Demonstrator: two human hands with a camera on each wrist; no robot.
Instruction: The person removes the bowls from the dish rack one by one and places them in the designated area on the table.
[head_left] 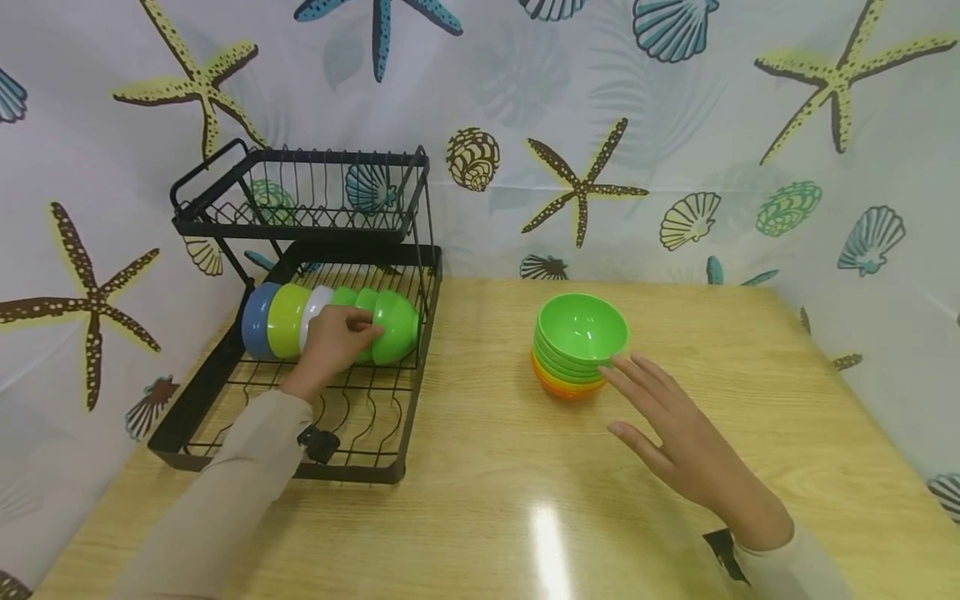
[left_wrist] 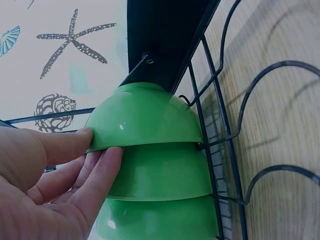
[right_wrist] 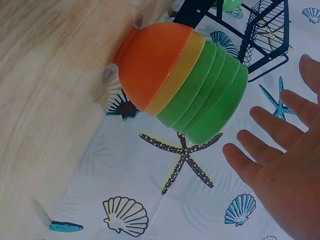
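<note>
My left hand (head_left: 335,340) reaches into the lower tier of a black dish rack (head_left: 408,417). Its thumb and fingers pinch the rim of the rightmost green bowl (head_left: 397,327), which stands on its side. Close behind that green bowl (left_wrist: 145,117) sit more green bowls (left_wrist: 165,172) in the left wrist view. Further left in the same row are a white, a yellow-green (head_left: 287,321) and a blue bowl (head_left: 258,321). My right hand (head_left: 682,442) has its fingers extended beside an upright stack of bowls (head_left: 581,329), green above with yellow and orange at the bottom.
An upper wire basket (head_left: 300,225) overhangs the back of the rack's lower tier. Both the rack and the stack stand on a light wooden table (head_left: 480,467). Behind them hangs a white cloth (head_left: 495,75) printed with starfish and shells.
</note>
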